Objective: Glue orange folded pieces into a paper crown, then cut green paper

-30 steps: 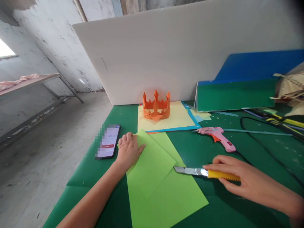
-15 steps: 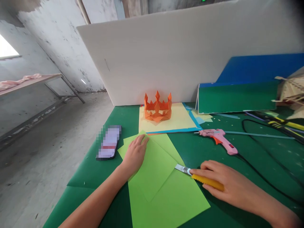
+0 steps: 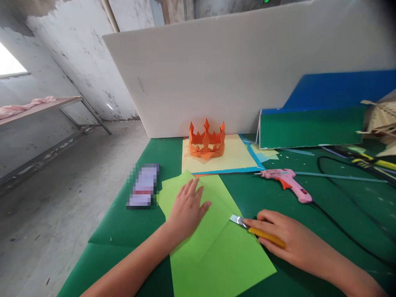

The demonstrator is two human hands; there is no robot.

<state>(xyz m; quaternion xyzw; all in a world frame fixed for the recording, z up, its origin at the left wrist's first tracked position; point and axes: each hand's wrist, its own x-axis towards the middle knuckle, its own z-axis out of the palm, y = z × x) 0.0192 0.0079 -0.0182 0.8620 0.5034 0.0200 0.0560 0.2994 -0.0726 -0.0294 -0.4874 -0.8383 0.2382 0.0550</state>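
Note:
A light green sheet of paper (image 3: 222, 260) lies on the dark green table cover (image 3: 130, 231), its upper part folded over into a flap. My left hand (image 3: 187, 210) rests flat on that flap with fingers stretched out. My right hand (image 3: 278, 239) grips a yellow-handled utility knife (image 3: 256, 232); its blade tip touches the paper's right edge by the fold. An orange paper crown (image 3: 206, 140) stands farther back on a pale yellow sheet (image 3: 235, 159).
A phone (image 3: 142, 186) lies left of the paper. A pink glue gun (image 3: 287, 181) with a black cord lies to the right. A white board (image 3: 247, 70) stands behind, with green and blue boards (image 3: 312, 126) and sticks at the right. The table's left edge drops to a concrete floor.
My left hand slid right from the paper's left edge onto the folded flap and opened flat. My right hand moved the knife left, so its blade now meets the paper at the fold.

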